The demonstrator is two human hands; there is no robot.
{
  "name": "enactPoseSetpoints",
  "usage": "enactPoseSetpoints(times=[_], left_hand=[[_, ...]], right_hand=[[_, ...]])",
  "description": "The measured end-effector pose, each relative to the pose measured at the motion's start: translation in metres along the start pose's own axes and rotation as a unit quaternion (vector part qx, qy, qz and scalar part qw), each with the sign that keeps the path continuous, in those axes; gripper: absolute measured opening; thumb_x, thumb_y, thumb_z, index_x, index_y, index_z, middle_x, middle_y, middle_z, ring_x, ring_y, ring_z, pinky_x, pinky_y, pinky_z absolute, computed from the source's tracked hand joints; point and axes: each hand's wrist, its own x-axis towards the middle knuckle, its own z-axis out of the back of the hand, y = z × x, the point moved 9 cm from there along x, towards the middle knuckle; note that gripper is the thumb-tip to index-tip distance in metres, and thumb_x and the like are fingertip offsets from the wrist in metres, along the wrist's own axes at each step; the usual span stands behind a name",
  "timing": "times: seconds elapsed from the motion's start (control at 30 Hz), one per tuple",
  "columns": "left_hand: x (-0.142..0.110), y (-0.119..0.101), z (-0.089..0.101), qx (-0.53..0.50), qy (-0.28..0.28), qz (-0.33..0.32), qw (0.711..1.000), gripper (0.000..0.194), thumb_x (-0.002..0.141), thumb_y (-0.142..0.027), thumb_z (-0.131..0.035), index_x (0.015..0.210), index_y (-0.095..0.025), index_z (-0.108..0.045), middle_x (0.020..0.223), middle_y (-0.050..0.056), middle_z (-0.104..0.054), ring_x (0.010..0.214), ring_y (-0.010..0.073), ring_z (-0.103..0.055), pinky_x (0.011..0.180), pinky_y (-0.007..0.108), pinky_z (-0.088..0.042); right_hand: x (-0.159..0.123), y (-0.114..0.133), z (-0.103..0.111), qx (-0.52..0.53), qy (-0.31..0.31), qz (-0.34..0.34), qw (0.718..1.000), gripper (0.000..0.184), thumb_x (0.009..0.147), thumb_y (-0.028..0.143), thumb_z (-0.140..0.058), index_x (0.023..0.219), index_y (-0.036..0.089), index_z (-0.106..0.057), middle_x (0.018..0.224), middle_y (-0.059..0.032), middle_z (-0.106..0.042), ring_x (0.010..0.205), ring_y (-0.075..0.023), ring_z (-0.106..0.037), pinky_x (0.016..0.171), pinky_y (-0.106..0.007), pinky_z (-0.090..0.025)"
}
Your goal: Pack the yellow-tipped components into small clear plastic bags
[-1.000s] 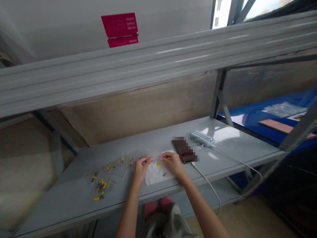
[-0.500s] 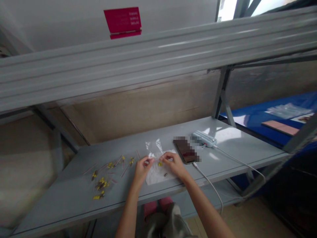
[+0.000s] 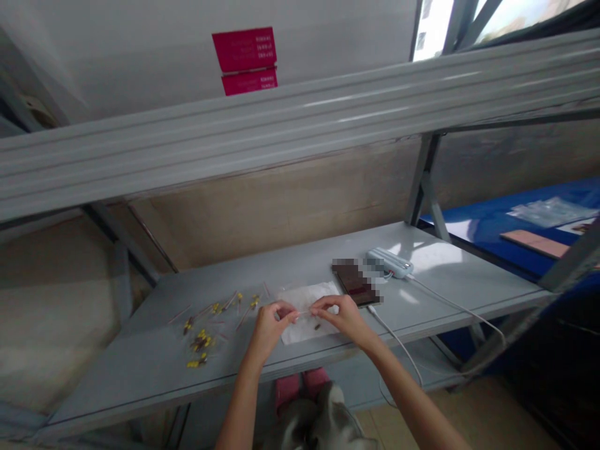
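A grey ribbed shelf beam (image 3: 281,140) crosses above a grey workbench (image 3: 131,362), with a blue tabletop (image 3: 487,215) beyond it at the right. On the bench, near its front edge, lies a white sheet (image 3: 304,332). Over it are the left hand (image 3: 272,322) and the right hand (image 3: 344,315), close but apart, each with thumb and fingertips pinched together. A smartphone (image 3: 356,284), partly pixelated, lies just beyond and right of the right hand; farther right sits a pale power bank (image 3: 391,262). Several small clear zip bags (image 3: 213,342) with red-lined mouths spread to the left of the left hand, the closest just beside it. A clear plastic bag (image 3: 304,313) is held between the two hands, gripped at either side, a thin strip of it spanning the gap above the sheet; its full outline is hard to make out. Yellow pieces (image 3: 201,339) show in the zip bags. Smallest is a dark cylindrical piece (image 3: 317,326), on the sheet below the right fingertips.
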Motion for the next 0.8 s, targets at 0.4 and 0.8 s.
enactPoseSetpoints(times=[0.4, 0.8], left_hand=[[-0.015, -0.006, -0.006, 0.054, 0.018, -0.027, 0.998, 0.015, 0.067, -0.032, -0.062, 0.071, -0.018, -0.064, 0.058, -0.001, -0.055, 0.052, 0.0116, -0.044, 0.051, 0.021, -0.031], [-0.023, -0.023, -0.023, 0.017, 0.093, -0.034, 0.995, 0.013, 0.071, -0.028, -0.058, 0.068, -0.016, -0.062, 0.058, -0.001, -0.054, 0.053, 0.0108, -0.045, 0.049, 0.020, -0.030]], right_hand=[[-0.018, 0.043, -0.004, -0.178, 0.063, 0.049, 0.981, 0.019, 0.082, 0.032, -0.049, 0.085, 0.022, -0.065, 0.080, -0.0012, -0.068, 0.068, -0.0151, -0.060, 0.062, -0.022, -0.036], [-0.015, 0.034, -0.027, -0.067, 0.157, 0.039, 0.985, 0.034, 0.083, 0.040, -0.047, 0.062, 0.018, -0.061, 0.048, 0.0022, -0.056, 0.047, -0.0111, -0.052, 0.052, -0.020, -0.035]])
